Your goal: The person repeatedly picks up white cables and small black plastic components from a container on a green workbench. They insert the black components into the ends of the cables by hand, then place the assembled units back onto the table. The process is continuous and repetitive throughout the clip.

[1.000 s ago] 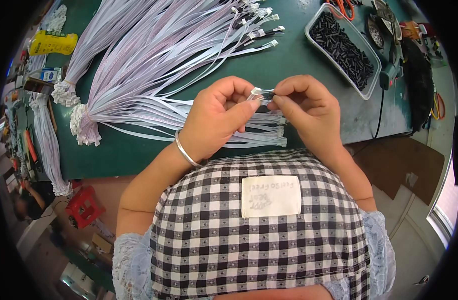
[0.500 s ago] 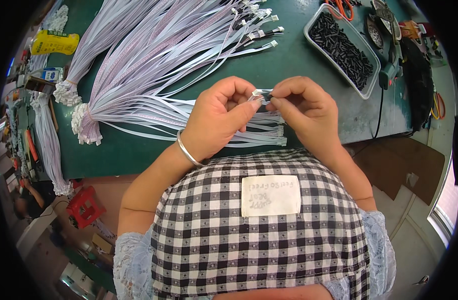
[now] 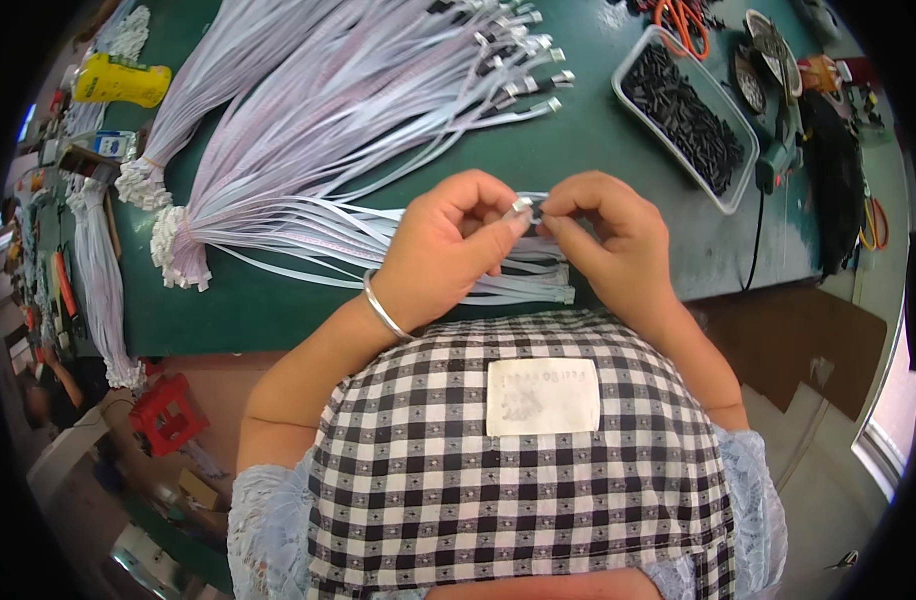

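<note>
My left hand (image 3: 456, 235), with a silver bangle at the wrist, pinches a white ribbon cable near its small white connector (image 3: 521, 204) between thumb and forefinger. Close against it, my right hand (image 3: 610, 228) is closed in a pinch, with a small black piece (image 3: 538, 213) at its fingertips. The fingers partly hide both. Left of and beneath my hands spreads a bundle of white ribbon cables (image 3: 298, 225), tied near its connector end (image 3: 181, 250). Some far ends (image 3: 518, 88) carry white connectors with black pieces beside them.
A clear plastic box (image 3: 746, 180) of short black tubes (image 3: 683, 115) stands at the right on the green table (image 3: 578, 140). Beyond it are a corded tool (image 3: 778, 150) and metal dishes (image 3: 773, 45). A yellow bottle (image 3: 123, 80) lies far left; a red stool (image 3: 168, 413) stands below.
Both hands remain pinched together at the connector, its angle slightly turned. The whole view has shifted a little, so the table things appear slightly lower.
</note>
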`<state>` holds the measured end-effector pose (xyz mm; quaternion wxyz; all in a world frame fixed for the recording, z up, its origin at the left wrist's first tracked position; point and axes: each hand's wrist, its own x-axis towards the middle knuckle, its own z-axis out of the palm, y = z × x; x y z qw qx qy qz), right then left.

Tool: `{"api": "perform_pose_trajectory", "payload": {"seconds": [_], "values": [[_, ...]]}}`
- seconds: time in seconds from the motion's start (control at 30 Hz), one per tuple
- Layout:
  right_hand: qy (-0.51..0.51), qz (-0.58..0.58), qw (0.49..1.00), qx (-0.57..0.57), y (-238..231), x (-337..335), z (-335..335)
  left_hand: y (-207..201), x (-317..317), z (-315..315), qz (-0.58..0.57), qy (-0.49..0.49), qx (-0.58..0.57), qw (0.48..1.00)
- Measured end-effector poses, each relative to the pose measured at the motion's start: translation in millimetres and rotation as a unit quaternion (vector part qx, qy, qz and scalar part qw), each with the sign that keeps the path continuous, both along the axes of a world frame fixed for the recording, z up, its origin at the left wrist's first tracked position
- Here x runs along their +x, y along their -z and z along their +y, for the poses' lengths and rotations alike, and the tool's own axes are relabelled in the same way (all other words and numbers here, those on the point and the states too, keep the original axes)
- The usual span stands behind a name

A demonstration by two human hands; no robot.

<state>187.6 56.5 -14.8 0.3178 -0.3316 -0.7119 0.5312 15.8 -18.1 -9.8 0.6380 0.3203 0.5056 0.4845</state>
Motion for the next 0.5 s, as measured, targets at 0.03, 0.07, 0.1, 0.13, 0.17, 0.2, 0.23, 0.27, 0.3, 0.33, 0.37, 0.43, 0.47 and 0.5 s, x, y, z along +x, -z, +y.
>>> {"api": "perform_pose_trajectory", "payload": {"seconds": [0.03,0.07,0.1,0.13,0.17,0.2,0.23,0.27,0.3,0.33,0.37,0.43,0.47,0.5], "values": [[0.005,0.001,1.0,0.0,1,0,-1,1,0,0,-0.002,-0.001,0.005,1.0],[0.01,0.002,1.0,0.0,1,1,-3,3,1,-1,-0.022,-0.002,-0.001,1.0],[0.008,-0.003,1.0,0.004,1,1,-2,5,0,-1,-0.01,0.01,0.005,1.0],[0.007,-0.009,1.0,0.008,1,2,-2,6,0,0,-0.001,0.019,0.002,1.0],[0.005,-0.014,1.0,0.012,-1,3,-3,7,-1,0,0.008,0.028,-0.001,1.0],[-0.004,-0.027,0.998,0.052,-3,2,-2,9,-1,1,0.015,0.031,0.002,0.999],[-0.014,-0.04,0.995,0.09,-6,2,-2,8,0,1,0.02,0.035,0.004,0.999],[-0.022,-0.053,0.99,0.129,-8,2,-1,2,-1,1,0.035,0.034,-0.006,0.999],[-0.021,-0.047,0.996,0.073,-11,2,-1,-2,-1,0,0.051,0.037,-0.013,0.998],[-0.021,-0.041,0.999,0.016,-13,2,0,-2,0,0,0.062,0.03,0.011,0.998],[-0.021,-0.037,0.998,-0.04,-14,3,0,-2,1,-1,0.072,0.024,0.035,0.996],[-0.019,-0.004,0.98,-0.197,-12,7,0,-11,0,0,0.175,0.024,0.102,0.979],[-0.023,0.005,0.967,-0.252,-17,6,2,-15,-1,1,0.196,0.026,0.121,0.973],[-0.025,0.015,0.95,-0.31,-18,7,2,-16,-2,1,0.216,0.032,0.137,0.966]]}}
